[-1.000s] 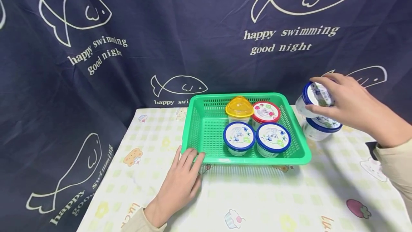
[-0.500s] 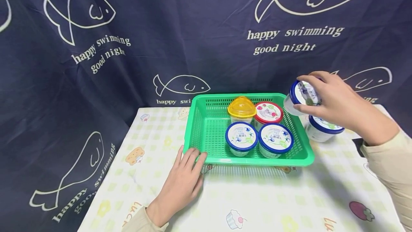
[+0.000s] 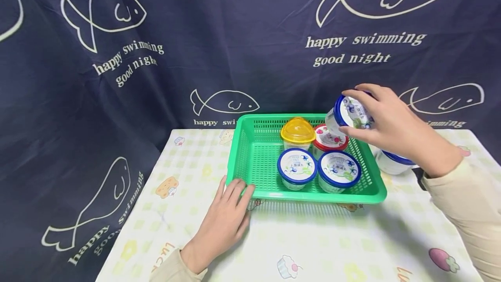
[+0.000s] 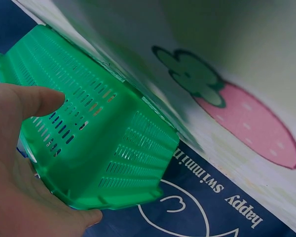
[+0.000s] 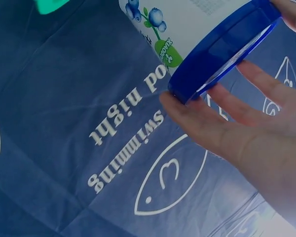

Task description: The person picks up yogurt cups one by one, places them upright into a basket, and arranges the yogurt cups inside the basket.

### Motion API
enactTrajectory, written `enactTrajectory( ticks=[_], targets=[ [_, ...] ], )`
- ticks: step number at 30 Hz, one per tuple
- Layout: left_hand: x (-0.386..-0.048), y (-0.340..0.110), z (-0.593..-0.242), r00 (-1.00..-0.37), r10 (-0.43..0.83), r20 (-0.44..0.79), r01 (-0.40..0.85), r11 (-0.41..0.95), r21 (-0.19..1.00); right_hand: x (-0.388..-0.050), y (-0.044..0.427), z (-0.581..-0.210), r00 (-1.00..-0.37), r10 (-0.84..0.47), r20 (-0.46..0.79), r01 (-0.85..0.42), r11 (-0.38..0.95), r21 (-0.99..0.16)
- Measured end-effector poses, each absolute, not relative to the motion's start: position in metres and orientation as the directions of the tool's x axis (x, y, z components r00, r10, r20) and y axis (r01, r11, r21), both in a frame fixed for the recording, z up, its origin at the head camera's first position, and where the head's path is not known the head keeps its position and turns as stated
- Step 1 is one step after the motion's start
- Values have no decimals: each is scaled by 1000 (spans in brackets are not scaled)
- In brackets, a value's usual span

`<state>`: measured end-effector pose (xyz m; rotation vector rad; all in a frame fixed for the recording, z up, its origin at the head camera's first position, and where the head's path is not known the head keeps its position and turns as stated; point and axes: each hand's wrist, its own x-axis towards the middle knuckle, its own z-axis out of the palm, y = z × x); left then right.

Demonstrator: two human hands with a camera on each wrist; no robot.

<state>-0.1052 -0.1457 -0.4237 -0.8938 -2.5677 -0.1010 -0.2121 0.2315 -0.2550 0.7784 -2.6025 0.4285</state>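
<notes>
My right hand (image 3: 391,125) grips a yogurt cup (image 3: 334,119) by its blue lid (image 5: 227,47), which carries blueberry pictures. The cup is tilted, raised over the back right of the green plastic basket (image 3: 239,156). Inside stand two more blue-lidded cups (image 3: 297,166) at the front, with a red-lidded cup (image 3: 329,138) and a yellow-domed cup (image 3: 298,132) behind. The held cup partly covers the red lid. At the basket's front left corner, my left hand (image 3: 223,221) holds the rim, fingers over the edge and thumb (image 4: 44,101) against the outer wall.
Another blue-lidded cup (image 3: 393,163) stands on the table right of the basket, partly behind my right forearm. A patterned cloth (image 3: 313,238) covers the table. A dark blue fish-print curtain (image 3: 274,55) hangs behind it.
My right hand has lifted the cup off the one below it and carried it left over the basket. My left hand stays at the rim. The head view has shifted slightly.
</notes>
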Motion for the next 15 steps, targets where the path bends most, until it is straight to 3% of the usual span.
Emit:
enactTrajectory(
  ticks=[6, 15],
  targets=[
    [-105, -145, -424, -709, 576, 406, 608, 791, -61, -215, 215, -255, -746, -493, 447, -609, 777, -159],
    [-106, -144, -425, -710, 576, 406, 605, 793, -67, -218, 189, -253, -762, -518, 388, -610, 775, -165]
  ],
)
